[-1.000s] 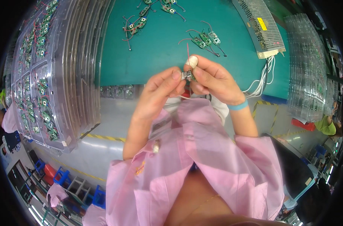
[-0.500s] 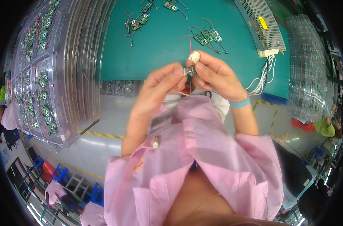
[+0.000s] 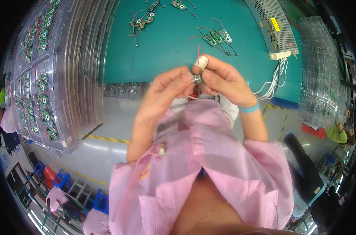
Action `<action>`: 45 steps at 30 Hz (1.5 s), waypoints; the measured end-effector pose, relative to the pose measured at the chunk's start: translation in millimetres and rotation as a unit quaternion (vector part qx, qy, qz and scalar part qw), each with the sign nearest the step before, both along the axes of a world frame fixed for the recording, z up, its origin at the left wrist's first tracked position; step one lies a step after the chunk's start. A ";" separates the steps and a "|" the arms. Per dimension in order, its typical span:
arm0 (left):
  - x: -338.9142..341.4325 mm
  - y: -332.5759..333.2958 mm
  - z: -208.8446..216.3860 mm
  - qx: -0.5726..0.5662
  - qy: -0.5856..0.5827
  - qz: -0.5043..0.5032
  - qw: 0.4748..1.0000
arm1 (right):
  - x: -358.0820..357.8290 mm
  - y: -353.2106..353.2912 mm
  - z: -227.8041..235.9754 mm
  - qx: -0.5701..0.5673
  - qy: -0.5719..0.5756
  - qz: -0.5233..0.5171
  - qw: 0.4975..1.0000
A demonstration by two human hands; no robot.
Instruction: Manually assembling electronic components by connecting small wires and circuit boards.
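Both hands are meeting above the front edge of the green mat (image 3: 166, 55), pinching one small metallic part (image 3: 197, 79) between them. The left hand (image 3: 164, 94) is closing thumb and forefinger on the part's left side; the right hand (image 3: 221, 80) is closing on its right side, its taped fingertip (image 3: 202, 62) sitting just above the part. Both grips are clamped on the same piece, fingertips almost touching each other. A thin red wire (image 3: 198, 53) is standing straight up from the pinch point, and a pale wire is looping just below it.

Compared with the earlier frames, the hands are holding the same pinch — the part has not left the fingers — but they are sitting a little nearer the person's chest, and the red wire is now rising more upright from the grip.

Beyond the grip, small green circuit boards with red leads (image 3: 215, 37) are lying loose on the mat. Up and to the right of the grip a perforated metal box (image 3: 270, 23) is resting, white cables trailing from it. Far to the left, stacked clear trays (image 3: 41, 78) are holding rows of similar boards — well apart from the hands. A blue wristband (image 3: 249, 108) is circling the right wrist.
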State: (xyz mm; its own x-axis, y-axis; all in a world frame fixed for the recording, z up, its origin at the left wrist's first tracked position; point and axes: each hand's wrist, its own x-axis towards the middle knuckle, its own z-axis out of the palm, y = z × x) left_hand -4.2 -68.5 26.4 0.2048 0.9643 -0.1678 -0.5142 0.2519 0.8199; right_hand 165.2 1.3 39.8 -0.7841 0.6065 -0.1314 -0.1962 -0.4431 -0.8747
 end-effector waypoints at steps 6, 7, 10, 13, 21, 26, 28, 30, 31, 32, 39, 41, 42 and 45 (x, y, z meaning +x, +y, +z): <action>-3.9 -0.3 -0.4 -0.002 0.011 -0.015 1.000 | 5.5 9.1 3.1 0.001 -0.050 0.084 0.995; -5.9 -0.7 -2.3 0.007 0.010 -0.029 1.000 | 5.9 11.6 4.6 0.017 -0.061 0.107 0.992; -9.1 -1.1 -9.5 0.026 0.011 -0.060 0.998 | 6.1 17.0 2.8 0.049 -0.082 0.151 0.984; -10.0 -1.0 -21.0 0.006 -0.024 -0.027 0.999 | 0.2 20.1 -5.8 0.050 -0.131 0.131 0.981; -10.3 1.8 -14.9 -0.016 -0.009 0.000 1.000 | -0.1 21.9 5.5 0.033 -0.103 0.059 0.992; -6.2 0.9 -7.8 -0.039 0.023 -0.011 0.999 | 0.9 13.1 4.2 0.026 -0.047 0.098 0.994; -4.6 0.1 -3.9 -0.040 -0.013 -0.023 0.999 | 1.5 1.8 -1.0 -0.073 0.038 0.058 0.995; -3.4 0.0 -0.3 -0.040 -0.030 -0.028 0.998 | 0.2 -6.8 -2.8 -0.182 0.149 0.037 0.971; -2.3 0.1 3.0 -0.041 -0.051 -0.032 0.997 | -0.7 -9.9 -1.8 -0.241 0.217 0.036 0.945; -0.9 0.8 6.8 -0.043 -0.072 -0.037 0.996 | 0.8 -11.2 1.3 -0.240 0.217 0.036 0.946; -23.9 -7.5 -7.4 -0.022 -0.036 0.099 0.994 | 66.0 41.0 12.0 0.131 0.078 -0.300 0.942; -12.5 -3.3 1.8 -0.013 0.220 0.100 0.970 | 69.0 47.8 -0.3 0.277 -0.092 -0.319 0.902; -5.7 -0.7 1.8 -0.013 0.222 0.102 0.970 | 67.2 55.2 -11.0 0.410 -0.251 -0.313 0.819; 8.7 22.0 -5.8 0.131 0.424 0.068 0.894 | 63.9 68.9 -25.7 0.611 -0.528 -0.260 0.530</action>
